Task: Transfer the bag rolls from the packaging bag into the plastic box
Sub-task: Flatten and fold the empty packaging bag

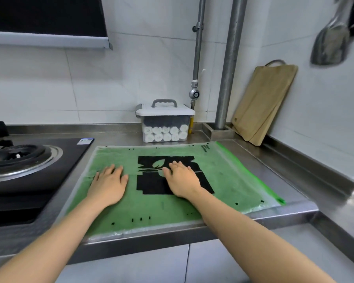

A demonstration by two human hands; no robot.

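Note:
A green packaging bag [229,176] with a black leaf print lies flat on the steel counter. My left hand [107,183] rests palm down on its left part, fingers straight. My right hand [181,177] presses flat on the black print at the bag's middle. Behind the bag, against the wall, stands a clear plastic box [165,121] with a white lid on and a grey handle. Several white bag rolls [165,133] are stacked in two rows inside it.
A black gas stove [23,160] fills the counter's left side. Two metal pipes [230,64] rise behind the box. A wooden cutting board [264,103] leans on the right wall, and a metal utensil [331,43] hangs above it. The counter's front edge [253,216] runs under the bag.

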